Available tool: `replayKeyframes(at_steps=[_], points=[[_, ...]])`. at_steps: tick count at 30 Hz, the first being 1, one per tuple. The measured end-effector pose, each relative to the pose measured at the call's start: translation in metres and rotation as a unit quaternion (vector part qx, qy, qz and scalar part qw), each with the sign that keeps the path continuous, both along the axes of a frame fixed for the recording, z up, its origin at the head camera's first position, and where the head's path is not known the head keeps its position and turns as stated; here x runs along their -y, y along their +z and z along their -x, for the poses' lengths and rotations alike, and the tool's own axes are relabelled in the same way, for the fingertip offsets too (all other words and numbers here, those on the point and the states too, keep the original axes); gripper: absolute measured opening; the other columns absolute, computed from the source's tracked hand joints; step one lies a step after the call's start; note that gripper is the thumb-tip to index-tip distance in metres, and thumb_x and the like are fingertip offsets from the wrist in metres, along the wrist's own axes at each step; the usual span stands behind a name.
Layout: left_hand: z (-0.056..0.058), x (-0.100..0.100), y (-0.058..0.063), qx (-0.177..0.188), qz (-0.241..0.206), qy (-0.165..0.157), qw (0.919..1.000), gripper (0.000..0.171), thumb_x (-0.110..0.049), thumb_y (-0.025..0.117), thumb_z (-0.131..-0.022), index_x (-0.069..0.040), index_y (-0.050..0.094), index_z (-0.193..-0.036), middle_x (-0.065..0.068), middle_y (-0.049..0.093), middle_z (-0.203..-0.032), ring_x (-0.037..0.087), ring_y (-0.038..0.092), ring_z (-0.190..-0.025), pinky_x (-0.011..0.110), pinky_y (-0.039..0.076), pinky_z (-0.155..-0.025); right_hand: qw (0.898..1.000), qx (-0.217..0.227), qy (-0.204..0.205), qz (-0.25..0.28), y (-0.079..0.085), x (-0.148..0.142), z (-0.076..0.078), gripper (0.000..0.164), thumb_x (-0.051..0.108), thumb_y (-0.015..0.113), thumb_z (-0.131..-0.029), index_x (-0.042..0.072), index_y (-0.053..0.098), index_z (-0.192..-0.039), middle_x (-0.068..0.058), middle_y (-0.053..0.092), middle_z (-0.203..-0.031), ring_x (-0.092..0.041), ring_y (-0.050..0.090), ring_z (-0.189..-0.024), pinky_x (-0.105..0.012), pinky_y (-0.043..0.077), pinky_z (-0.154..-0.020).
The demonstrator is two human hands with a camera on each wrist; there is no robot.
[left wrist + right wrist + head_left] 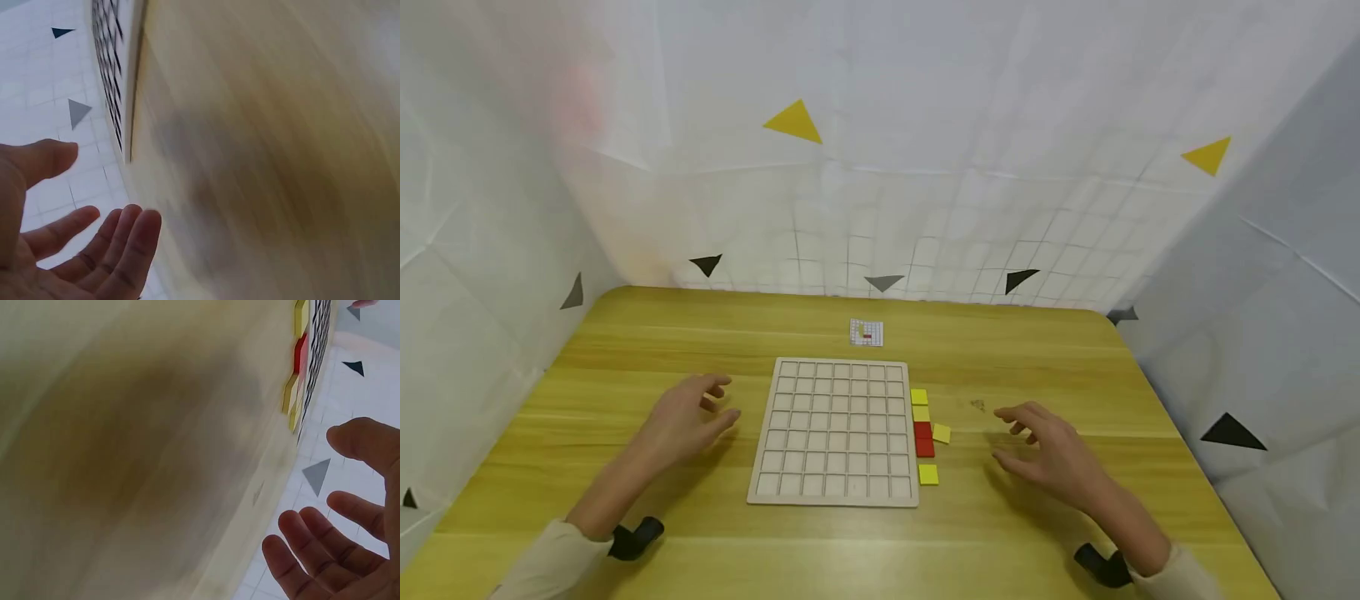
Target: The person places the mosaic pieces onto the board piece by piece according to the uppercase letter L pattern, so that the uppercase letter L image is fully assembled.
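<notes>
A pale wooden grid board with square cells lies mid-table in the head view, its cells bare. Along its right edge are several yellow tiles and red tiles; one yellow tile sits a little further right. My left hand hovers left of the board, fingers loosely bent, holding nothing. On the other side my right hand is over the table right of the tiles, also with nothing in it. Thumb and fingers stand apart on both the left hand and the right hand in the wrist views.
Behind the board lies a small printed card with a grid and coloured squares. A small dark mark shows on the wooden table. White sheeting with triangles stands at the back and both sides.
</notes>
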State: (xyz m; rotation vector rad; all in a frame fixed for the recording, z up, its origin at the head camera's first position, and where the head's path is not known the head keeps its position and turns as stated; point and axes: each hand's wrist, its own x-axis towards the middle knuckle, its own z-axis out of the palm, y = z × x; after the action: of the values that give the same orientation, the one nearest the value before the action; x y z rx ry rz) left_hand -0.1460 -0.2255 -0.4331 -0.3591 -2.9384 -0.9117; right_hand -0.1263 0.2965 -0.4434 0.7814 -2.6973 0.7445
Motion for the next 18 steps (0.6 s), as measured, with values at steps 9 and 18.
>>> replayKeyframes(at_steps=[9,18], points=[[0.006,-0.018,-0.012,0.07,-0.079,-0.006,0.9944,0.048,-0.019,0.073,-0.091,0.005,0.058,-0.129,0.015,0.067,-0.105,0.026,0.068,-0.087,0.034,0.057,-0.064,0.997,0.026,0.054,0.053,-0.008,0.018,-0.006,0.045,0.01,0.089,-0.071,0.005,0.069,-0.111,-0.003,0.066,-0.099,-0.017,0.064,-0.08,-0.031,0.058,-0.063],[0.012,-0.033,-0.019,0.086,-0.099,0.003,0.9914,0.043,-0.014,0.074,-0.089,0.007,0.06,-0.125,0.01,0.067,-0.098,0.024,0.068,-0.087,0.033,0.056,-0.066,0.991,0.063,0.093,0.078,-0.014,0.04,-0.012,0.042,0.009,0.088,-0.073,0.004,0.069,-0.11,-0.003,0.066,-0.099,-0.018,0.063,-0.08,-0.03,0.058,-0.065]])
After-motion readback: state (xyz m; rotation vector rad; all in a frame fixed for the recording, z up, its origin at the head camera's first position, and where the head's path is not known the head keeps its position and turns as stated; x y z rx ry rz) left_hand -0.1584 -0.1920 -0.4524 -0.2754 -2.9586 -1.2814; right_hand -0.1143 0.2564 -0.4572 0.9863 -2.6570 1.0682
